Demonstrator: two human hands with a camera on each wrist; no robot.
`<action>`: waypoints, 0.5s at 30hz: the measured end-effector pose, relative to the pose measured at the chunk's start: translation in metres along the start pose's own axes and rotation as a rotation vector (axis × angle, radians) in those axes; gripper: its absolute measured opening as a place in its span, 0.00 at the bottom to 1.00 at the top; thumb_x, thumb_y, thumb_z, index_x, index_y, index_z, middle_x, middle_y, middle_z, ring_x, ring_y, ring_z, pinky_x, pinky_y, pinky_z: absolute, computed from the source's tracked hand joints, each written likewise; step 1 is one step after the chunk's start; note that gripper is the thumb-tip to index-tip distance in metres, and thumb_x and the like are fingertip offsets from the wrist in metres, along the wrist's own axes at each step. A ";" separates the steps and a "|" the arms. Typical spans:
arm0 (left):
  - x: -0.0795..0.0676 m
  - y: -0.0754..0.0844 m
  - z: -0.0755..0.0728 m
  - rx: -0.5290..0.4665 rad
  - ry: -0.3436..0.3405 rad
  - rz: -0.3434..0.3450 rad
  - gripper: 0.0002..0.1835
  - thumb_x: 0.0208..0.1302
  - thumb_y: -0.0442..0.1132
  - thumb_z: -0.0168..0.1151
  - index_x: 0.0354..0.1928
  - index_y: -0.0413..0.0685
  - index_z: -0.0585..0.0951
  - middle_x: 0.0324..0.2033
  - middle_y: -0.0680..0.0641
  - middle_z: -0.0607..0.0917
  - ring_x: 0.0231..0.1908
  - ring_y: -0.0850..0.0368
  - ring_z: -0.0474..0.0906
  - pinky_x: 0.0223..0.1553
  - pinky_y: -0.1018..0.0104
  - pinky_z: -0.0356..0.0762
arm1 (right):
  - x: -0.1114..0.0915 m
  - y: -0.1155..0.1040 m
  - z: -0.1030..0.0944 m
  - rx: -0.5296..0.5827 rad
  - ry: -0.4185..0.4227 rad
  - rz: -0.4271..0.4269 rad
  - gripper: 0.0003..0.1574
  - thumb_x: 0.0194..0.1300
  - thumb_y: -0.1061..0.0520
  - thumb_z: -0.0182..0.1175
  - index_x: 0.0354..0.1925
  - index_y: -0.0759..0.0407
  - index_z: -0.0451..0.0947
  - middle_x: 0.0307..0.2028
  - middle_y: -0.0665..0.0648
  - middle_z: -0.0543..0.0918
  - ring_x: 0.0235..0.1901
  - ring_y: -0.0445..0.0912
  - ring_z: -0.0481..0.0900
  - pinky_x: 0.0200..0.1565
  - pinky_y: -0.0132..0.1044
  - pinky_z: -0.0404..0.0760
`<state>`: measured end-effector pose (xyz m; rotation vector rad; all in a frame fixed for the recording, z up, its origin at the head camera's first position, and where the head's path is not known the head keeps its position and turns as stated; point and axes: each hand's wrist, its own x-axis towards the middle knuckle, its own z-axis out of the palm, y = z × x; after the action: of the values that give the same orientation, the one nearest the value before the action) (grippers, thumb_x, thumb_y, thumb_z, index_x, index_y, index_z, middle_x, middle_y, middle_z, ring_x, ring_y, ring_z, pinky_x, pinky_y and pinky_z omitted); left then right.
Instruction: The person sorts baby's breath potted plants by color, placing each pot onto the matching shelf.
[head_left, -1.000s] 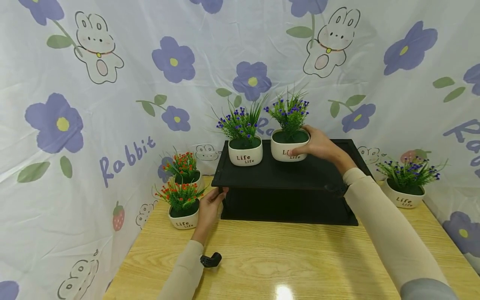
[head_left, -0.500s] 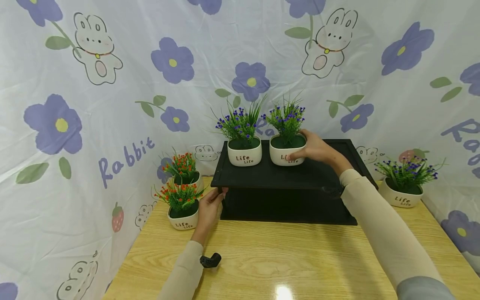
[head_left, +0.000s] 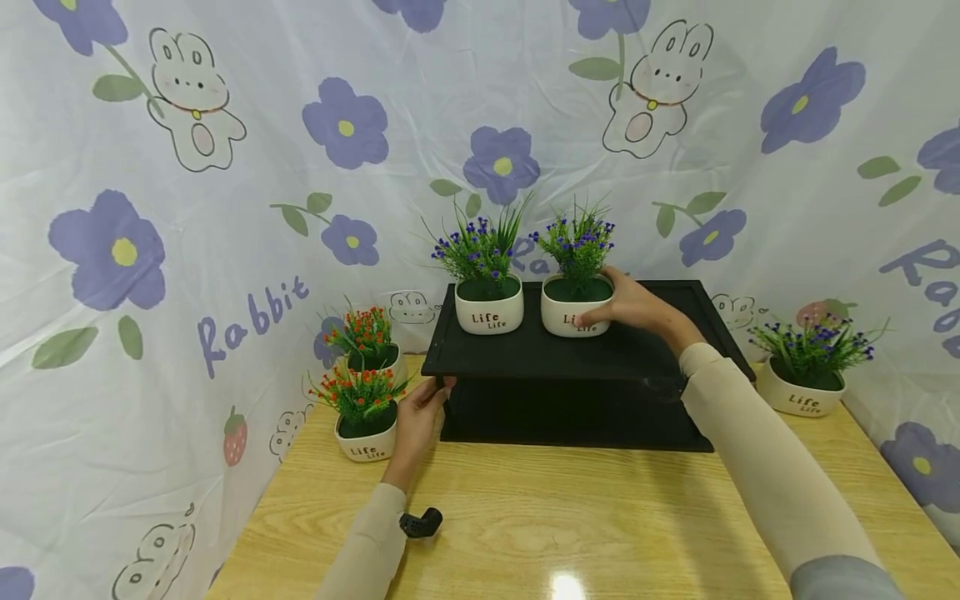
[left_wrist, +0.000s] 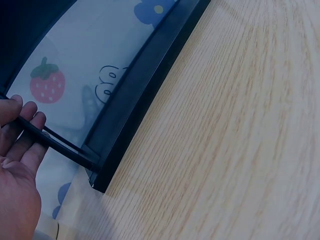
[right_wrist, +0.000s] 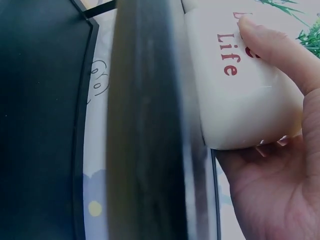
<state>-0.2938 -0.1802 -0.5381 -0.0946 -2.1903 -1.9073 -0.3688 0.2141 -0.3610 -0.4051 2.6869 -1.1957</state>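
A white pot of artificial purple flowers [head_left: 558, 317], lettered "Life", appears to sit on the top board of a black two-tier shelf [head_left: 510, 358]. My right hand [head_left: 637, 304] grips it from the right, thumb across the front lettering; in the right wrist view the other fingers go behind the pot [right_wrist: 240, 110], partly hidden. A matching purple-flower pot [head_left: 489, 315] stands just left of it, a small gap between. At the shelf's left front corner, my left hand [head_left: 417, 417] holds the thin black post [left_wrist: 60, 146] between thumb and fingers.
Two pots of orange-red flowers, one nearer [head_left: 366, 442] and one behind [head_left: 375, 354], stand left of the shelf, close to my left hand. Another purple-flower pot [head_left: 802, 396] is at the right. Printed cloth [head_left: 420, 75] hangs behind the wooden table [head_left: 510, 517].
My right hand has lowered the purple-flower pot a little onto the top board. The left hand keeps its hold on the post, and the other pots stay put.
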 end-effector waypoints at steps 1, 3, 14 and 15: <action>0.000 0.000 0.000 -0.002 -0.002 0.001 0.20 0.80 0.31 0.58 0.69 0.37 0.80 0.64 0.30 0.83 0.68 0.35 0.80 0.71 0.52 0.78 | 0.000 0.001 0.000 0.001 -0.003 0.001 0.81 0.62 0.37 0.76 0.87 0.59 0.31 0.86 0.69 0.40 0.83 0.71 0.46 0.78 0.74 0.58; 0.000 -0.001 -0.001 -0.013 -0.008 0.008 0.20 0.80 0.32 0.59 0.70 0.38 0.80 0.64 0.30 0.83 0.68 0.36 0.79 0.70 0.55 0.78 | 0.001 0.001 0.000 0.009 -0.006 0.005 0.81 0.62 0.37 0.77 0.87 0.58 0.31 0.86 0.69 0.40 0.83 0.70 0.47 0.78 0.74 0.58; -0.002 -0.003 -0.003 -0.018 -0.023 0.065 0.19 0.79 0.36 0.63 0.67 0.44 0.83 0.61 0.36 0.87 0.65 0.41 0.83 0.66 0.63 0.82 | -0.002 0.000 0.001 0.036 -0.022 0.010 0.82 0.63 0.38 0.77 0.87 0.56 0.29 0.86 0.69 0.38 0.83 0.70 0.47 0.77 0.74 0.58; -0.002 -0.003 -0.003 -0.016 -0.021 0.065 0.19 0.79 0.36 0.63 0.68 0.44 0.83 0.61 0.36 0.87 0.65 0.41 0.83 0.66 0.63 0.82 | -0.002 0.000 0.001 0.037 -0.023 0.010 0.82 0.63 0.38 0.76 0.87 0.56 0.28 0.86 0.69 0.38 0.83 0.70 0.47 0.77 0.74 0.58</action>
<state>-0.2925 -0.1833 -0.5410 -0.1872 -2.1579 -1.8970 -0.3665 0.2136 -0.3616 -0.3965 2.6404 -1.2285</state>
